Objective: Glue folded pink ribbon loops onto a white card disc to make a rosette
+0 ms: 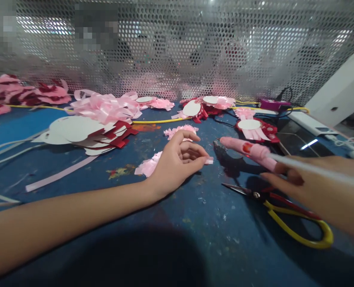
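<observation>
From the head view, the work in hand looks like a gluing step on a rosette part. The left hand (177, 161) lies on the blue counter (195, 243) with its fingers curled in narrow, pinning a pleated pink ribbon (148, 165) that shows from under the palm at 9 o'clock and at the fingertips at 3 o'clock.

At 3 o'clock of that hand, the right hand (314, 187) is closed round a pink glue gun (248, 149) — blurred, its tip pointing toward the ribbon but apart from it.

As I judge it, the next move calls for a steady tip brought to the ribbon's free end, clear of the pinning fingers.

Yellow-handled scissors (296, 223) lie at 5 o'clock, under the right hand. A finished rosette (254, 127) sits at 1 o'clock — white discs (75, 129) at 10 o'clock.
</observation>
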Motion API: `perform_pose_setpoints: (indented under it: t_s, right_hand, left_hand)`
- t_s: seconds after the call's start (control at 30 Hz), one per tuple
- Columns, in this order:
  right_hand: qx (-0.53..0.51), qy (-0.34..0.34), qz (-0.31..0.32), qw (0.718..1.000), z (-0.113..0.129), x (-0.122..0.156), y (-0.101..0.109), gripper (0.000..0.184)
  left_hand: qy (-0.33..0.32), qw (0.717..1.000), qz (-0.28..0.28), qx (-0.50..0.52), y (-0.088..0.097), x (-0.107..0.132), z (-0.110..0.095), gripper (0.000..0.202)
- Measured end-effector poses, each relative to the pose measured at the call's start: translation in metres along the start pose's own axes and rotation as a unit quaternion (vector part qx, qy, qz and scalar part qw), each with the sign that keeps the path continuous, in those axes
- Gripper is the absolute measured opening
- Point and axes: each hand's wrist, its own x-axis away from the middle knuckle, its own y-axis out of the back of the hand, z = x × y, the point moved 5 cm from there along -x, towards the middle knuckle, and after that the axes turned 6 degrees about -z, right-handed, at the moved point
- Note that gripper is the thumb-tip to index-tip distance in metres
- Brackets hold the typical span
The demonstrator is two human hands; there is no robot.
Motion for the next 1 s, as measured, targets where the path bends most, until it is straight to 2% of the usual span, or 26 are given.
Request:
perform_pose_setpoints:
  t_s: [0.1,0.17,0.27,0.37,0.5,0.8,1.0]
  right_hand:
    - [0.018,0.005,0.082,0.996,0.027,0.004,-0.020,0.025]
    - [0.038,0.008,0.072,0.997,0.038,0.003,-0.030,0.026]
    - [0.044,0.007,0.055,0.998,0.042,0.001,-0.041,0.019]
    - [-0.047,-0.010,0.019,0.999,0.045,0.000,-0.037,0.006]
    - [-0.166,0.004,-0.013,0.986,0.056,0.000,-0.028,0.009]
    - [-0.177,0.054,-0.058,0.981,0.065,-0.001,-0.022,0.010]
    - [-0.184,0.048,-0.035,0.981,0.065,-0.001,-0.022,0.014]
  left_hand:
    - [0.011,0.999,0.039,0.014,-0.006,0.006,-0.001,0.035]
    - [0.010,0.998,0.059,0.019,-0.009,0.010,-0.003,0.033]
    - [0.000,0.998,0.066,0.020,-0.011,0.014,-0.007,0.030]
    - [0.015,0.997,0.075,0.022,-0.013,0.018,-0.007,0.030]
    - [0.042,0.995,0.090,0.029,-0.019,0.024,-0.006,0.030]
    - [0.056,0.994,0.097,0.018,-0.023,0.025,-0.005,0.028]
    - [0.050,0.992,0.115,0.011,-0.025,0.027,-0.005,0.029]
